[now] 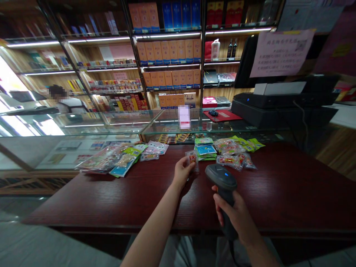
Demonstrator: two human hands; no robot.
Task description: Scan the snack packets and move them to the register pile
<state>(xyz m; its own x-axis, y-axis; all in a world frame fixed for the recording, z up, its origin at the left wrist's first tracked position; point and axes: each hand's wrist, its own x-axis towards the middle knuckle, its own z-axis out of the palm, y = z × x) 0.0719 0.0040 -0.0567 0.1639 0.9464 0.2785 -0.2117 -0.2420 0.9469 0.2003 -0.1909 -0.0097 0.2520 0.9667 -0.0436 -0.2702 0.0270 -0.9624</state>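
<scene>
Centrally, left grip (183,173) pinches a clear-plastic packet (191,156) near the far edge of the grained counter (280,185); right grip (236,211) encircles a rounded scanner (221,177).

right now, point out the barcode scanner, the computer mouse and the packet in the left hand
Barcode scanner (221,178), head view, on its top casing
Computer mouse (213,112), head view, on its back
Packet (191,155), head view, on its upper part

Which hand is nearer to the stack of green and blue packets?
Left: the left hand, holding a small clear packet, is just left of the stack. The right hand, gripping the scanner, is farther off, to the near right.
</scene>
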